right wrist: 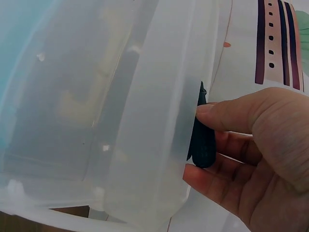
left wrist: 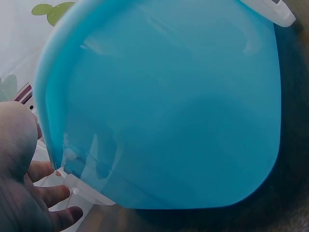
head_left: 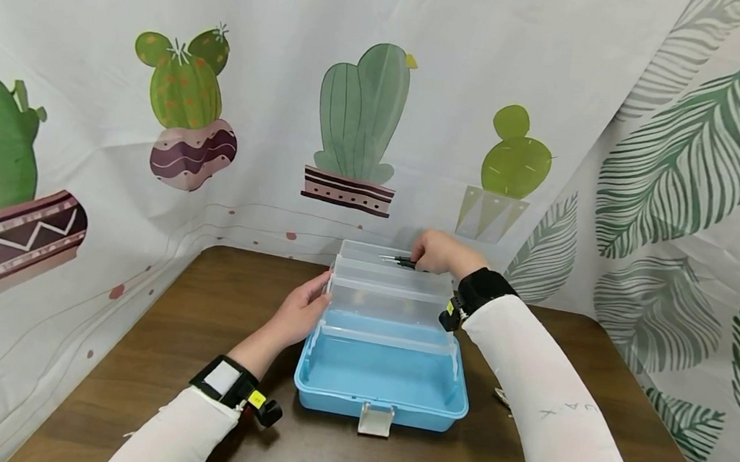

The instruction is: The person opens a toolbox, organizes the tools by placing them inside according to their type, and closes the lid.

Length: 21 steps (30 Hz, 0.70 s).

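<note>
A light-blue toolbox (head_left: 378, 409) stands open on the table, with translucent trays (head_left: 377, 305) raised at its back. My left hand (head_left: 304, 305) touches the left side of the box near the trays; its fingers (left wrist: 54, 195) are spread and extended there. My right hand (head_left: 443, 253) is at the rearmost tray. Between thumb and fingers it pinches slim black-handled tools (head_left: 400, 261) whose thin metal shafts point left. In the right wrist view a dark handle (right wrist: 204, 145) shows at the tray's edge; the tray wall and fingers hide part of it.
A white latch (head_left: 375, 420) hangs at the box's front. On the brown table (head_left: 262, 280), a small metallic object (head_left: 501, 397) lies right of the box, partly behind my right sleeve. A cactus-print cloth (head_left: 269, 107) hangs close behind the table.
</note>
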Each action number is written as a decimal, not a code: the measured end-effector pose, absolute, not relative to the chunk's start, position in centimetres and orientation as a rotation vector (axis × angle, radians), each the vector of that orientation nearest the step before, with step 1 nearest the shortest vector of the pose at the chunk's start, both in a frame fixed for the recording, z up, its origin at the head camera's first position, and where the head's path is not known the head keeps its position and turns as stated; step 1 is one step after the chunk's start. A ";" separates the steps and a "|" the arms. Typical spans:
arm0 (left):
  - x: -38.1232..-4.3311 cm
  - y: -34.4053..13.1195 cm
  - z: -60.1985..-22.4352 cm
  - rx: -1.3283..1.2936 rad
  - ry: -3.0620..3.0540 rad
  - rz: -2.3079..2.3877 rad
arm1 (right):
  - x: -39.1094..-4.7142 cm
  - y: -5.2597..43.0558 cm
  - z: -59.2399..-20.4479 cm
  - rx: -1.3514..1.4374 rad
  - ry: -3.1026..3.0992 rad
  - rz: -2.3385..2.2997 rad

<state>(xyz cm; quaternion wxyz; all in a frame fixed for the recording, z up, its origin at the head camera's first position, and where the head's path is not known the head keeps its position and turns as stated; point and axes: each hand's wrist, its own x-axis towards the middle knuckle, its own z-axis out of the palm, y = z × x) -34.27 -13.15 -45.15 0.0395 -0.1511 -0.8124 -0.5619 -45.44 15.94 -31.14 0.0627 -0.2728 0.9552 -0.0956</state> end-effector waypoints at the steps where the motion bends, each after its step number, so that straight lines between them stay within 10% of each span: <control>1: -34.3 -13.1 -45.1 -0.466 -2.488 -1.724 | -45.4 15.9 -31.2 -0.828 2.889 -0.288; 21: -34.4 -13.1 -45.2 -0.453 -2.507 -1.720 | -46.1 16.2 -32.3 -0.720 2.892 -0.438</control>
